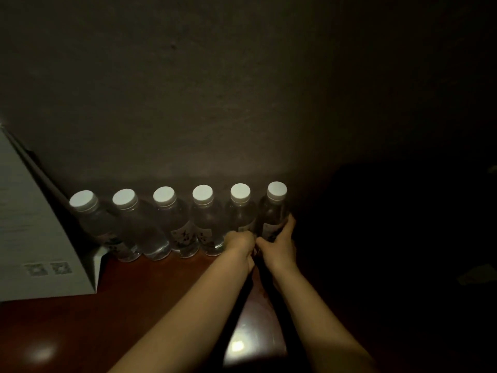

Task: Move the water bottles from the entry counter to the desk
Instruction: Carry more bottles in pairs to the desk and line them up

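Dimly lit, the scene shows six clear water bottles with white caps standing upright in a row along the back of a reddish-brown wooden surface [139, 297], close against a dark wall [215, 90]. From left to right across the middle of the frame they are the first bottle [96, 222], second bottle [137, 224], third bottle [174, 224], fourth bottle [207, 224], fifth bottle [240, 211] and sixth bottle [274, 208]. Neighbouring bottles stand just beside one another.

Two bare forearms reach up from the lower edge of the frame. The right hand [279, 243] has its fingers wrapped round the lower body of the sixth bottle, at the right end of the row, with the thumb side toward the left. The left hand [239, 242] is curled at the base of the fifth bottle and appears to grip it, though the fingers themselves are hidden behind the knuckles. The two hands nearly touch each other.

At the left edge of the frame a white cardboard box [35, 238] rests on the same surface, near the first bottle. The right part of the frame is too dark to make out.
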`<state>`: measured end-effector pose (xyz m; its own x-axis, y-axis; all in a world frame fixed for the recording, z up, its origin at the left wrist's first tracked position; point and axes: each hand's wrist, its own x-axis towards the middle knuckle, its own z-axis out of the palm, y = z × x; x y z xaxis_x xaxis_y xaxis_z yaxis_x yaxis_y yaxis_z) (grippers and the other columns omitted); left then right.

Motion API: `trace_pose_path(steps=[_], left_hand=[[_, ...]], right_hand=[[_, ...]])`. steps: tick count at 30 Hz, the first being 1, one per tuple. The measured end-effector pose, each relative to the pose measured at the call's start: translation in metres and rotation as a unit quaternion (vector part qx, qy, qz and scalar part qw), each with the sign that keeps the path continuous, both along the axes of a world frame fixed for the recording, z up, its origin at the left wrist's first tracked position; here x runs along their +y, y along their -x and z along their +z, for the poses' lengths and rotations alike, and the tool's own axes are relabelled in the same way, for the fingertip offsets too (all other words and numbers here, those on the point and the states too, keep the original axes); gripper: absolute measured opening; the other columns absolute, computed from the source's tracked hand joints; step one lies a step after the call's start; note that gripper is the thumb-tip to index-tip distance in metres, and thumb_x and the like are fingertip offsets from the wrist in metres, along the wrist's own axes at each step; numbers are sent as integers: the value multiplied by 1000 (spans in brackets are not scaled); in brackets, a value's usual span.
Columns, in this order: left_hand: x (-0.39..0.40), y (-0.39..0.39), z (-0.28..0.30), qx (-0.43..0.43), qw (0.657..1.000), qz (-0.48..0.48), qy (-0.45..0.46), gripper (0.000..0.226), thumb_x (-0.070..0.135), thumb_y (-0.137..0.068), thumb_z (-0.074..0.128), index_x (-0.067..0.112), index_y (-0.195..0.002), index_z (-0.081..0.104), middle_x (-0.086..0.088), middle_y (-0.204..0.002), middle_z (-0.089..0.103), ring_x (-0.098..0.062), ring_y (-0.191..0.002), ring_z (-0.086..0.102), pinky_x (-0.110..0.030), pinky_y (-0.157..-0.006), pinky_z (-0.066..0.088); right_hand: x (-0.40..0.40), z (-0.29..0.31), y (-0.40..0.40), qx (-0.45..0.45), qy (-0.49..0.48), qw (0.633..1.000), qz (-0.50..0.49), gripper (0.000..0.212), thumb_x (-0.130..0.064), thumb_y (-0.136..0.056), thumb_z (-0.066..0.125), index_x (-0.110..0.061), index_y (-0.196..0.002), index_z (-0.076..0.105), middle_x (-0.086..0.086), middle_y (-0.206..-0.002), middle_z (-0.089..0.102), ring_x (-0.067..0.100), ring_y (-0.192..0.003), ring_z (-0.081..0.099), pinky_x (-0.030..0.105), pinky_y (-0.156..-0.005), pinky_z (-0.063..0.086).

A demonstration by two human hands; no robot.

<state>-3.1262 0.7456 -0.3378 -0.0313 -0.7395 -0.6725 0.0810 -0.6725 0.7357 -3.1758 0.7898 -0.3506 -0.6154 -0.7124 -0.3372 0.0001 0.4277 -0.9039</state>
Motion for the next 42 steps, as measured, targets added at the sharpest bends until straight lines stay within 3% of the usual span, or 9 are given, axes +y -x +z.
trace_pose_path(steps=[3, 8, 12, 17, 22, 25, 33, 36, 42], left_hand=[[-1, 2, -2, -1, 1000, -1, 0, 31, -15, -86, 38, -10, -113, 52, -16, -72, 53, -20, -55, 47, -26, -49, 40], [0, -3, 3, 10, 1000, -4, -20, 20, -16, -84, 42, 1, -76, 49, -13, -62, 47, -19, -52, 45, -21, -41, 38], [9, -11, 13, 24, 999, -3, -27, 15, -9, -87, 42, -1, -92, 53, -14, -66, 50, -19, -54, 47, -21, -42, 42], [27, -30, 32, 36, 999, 15, -3, 18, 9, -92, 47, -1, -102, 59, -18, -86, 62, -29, -74, 63, -39, -72, 54], [53, -56, 75, 36, 998, -5, 59, 20, 8, -91, 45, 8, -76, 58, -6, -63, 56, -9, -40, 52, -17, -40, 43], [74, -86, 113, 39, 992, -29, 116, 16, 6, -89, 48, 5, -82, 61, -6, -63, 56, -10, -45, 53, -16, -36, 42], [105, -223, 229, 1, 964, -33, 263, 24, 6, -89, 50, 10, -66, 56, 5, -39, 54, -7, -35, 51, -17, -41, 41], [134, -299, 263, 7, 957, -14, 289, 18, 10, -88, 52, 13, -73, 60, 3, -54, 60, -10, -48, 57, -20, -49, 45], [210, -486, 314, -35, 939, 118, 322, 13, 18, -91, 52, 17, -89, 65, -7, -86, 65, -18, -81, 64, -26, -62, 50]], right_hand=[[-2, 0, 0, -13, 1, 1000, -11, 87, -6, -76, 62, -38, -144, 17, 17, -136, 45, 34, -120, 50, 39, -96, 47], [-8, -1, 0, -60, 6, 998, -25, 86, -7, -78, 58, -39, -145, 14, 15, -138, 45, 34, -120, 50, 48, -100, 45], [-3, -1, -8, -120, -4, 992, -50, 81, -6, -81, 58, -26, -146, 15, 17, -141, 43, 35, -124, 48, 49, -103, 43], [10, 10, -21, -92, -65, 991, -72, 36, -14, -83, 56, 1, -116, 55, 22, -111, 62, 33, -101, 60, 37, -86, 50], [29, 62, -44, -142, 7, 990, -16, 14, -9, -88, 49, -10, -82, 61, 8, -73, 62, 19, -63, 57, 28, -54, 47], [44, 108, -71, -165, 62, 984, 19, 14, -8, -89, 49, -8, -81, 61, 6, -63, 57, 13, -50, 51, 19, -43, 41], [81, 227, -187, -147, 182, 957, 170, 30, 5, -89, 38, -11, -74, 59, 6, -64, 55, 14, -55, 53, 16, -43, 46], [95, 259, -255, -140, 194, 943, 233, 29, -1, -90, 41, -14, -73, 60, 6, -67, 57, 12, -54, 54, 18, -44, 47], [144, 313, -446, -107, 219, 902, 356, 25, -18, -92, 45, -26, -78, 63, 6, -95, 66, 22, -97, 63, 39, -87, 55]])
